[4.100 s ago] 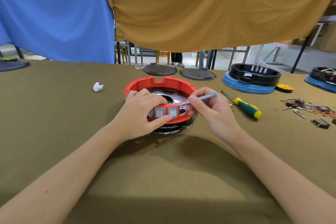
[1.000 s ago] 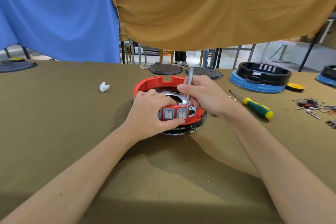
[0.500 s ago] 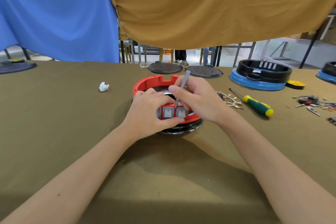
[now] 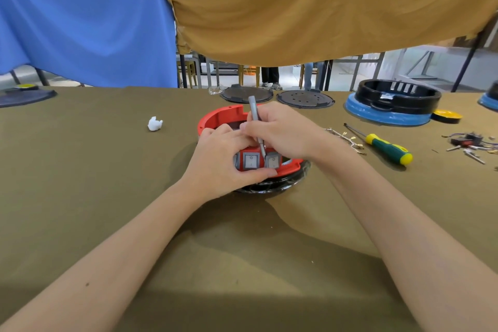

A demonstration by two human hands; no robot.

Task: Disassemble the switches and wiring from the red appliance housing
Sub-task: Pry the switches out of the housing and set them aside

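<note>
Your left hand [image 4: 221, 162] wraps the near wall of the red housing [image 4: 223, 117], fingers curled over its rim and thumb pressed along the lower edge just under the two grey rocker switches [image 4: 252, 161], so it grips the housing firmly. Your right hand [image 4: 283, 132] sits just beside and partly over the left, fingers pinched round a slim grey tool [image 4: 254, 116]; the tool stands nearly upright, its top poking above your knuckles and its tip down at the top edge between the two switches. The switch nearer your right hand [image 4: 273, 161] looks tilted in its opening, while the one next to your left fingers sits square. The housing rests on a black ring base [image 4: 280, 183] on the olive table [image 4: 107, 197]. Just past your right wrist lies a loose bundle of wires with brass terminals [image 4: 347, 139], and farther out that way a green and yellow screwdriver [image 4: 382, 144]. Beyond it are small scattered parts [image 4: 469, 143]. Well out from your left hand lies a small white lump [image 4: 155, 124]. Behind both hands lie two dark round plates [image 4: 305, 98], and off to the right a black and blue housing [image 4: 390, 105].
</note>
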